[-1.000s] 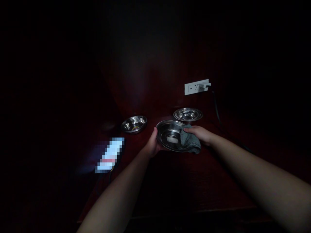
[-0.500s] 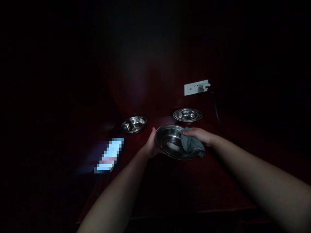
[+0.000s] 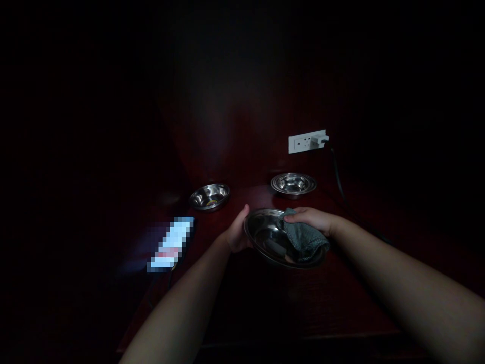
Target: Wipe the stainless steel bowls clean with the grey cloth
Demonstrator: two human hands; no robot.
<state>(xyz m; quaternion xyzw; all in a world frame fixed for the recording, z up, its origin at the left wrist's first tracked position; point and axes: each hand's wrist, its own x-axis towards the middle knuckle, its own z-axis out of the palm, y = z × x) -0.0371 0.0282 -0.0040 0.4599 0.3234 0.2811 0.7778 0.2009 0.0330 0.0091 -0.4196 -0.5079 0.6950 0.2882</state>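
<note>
A shiny steel bowl (image 3: 265, 230) is held in the air over the dark red table, tilted so that its inside shows. My left hand (image 3: 239, 233) grips its left rim, thumb on the near side of the edge and the other fingers hidden beneath. A grey-green cloth (image 3: 305, 240) lies across the right part of the bowl's inside. Pinched over that cloth is my right hand (image 3: 312, 219), its thumb on top and most of its fingers out of sight.
Behind the hands stand a steel bowl (image 3: 210, 197) on the left and a nested stack of steel bowls (image 3: 293, 184) on the right. A lit, blurred-out screen (image 3: 172, 245) lies at left. A wall socket (image 3: 307, 142) holds a plug with a dark cable (image 3: 338, 177).
The bowl has dropped slightly and tips more to the right. My right hand and the cloth have shifted a little down and to the right on it.
</note>
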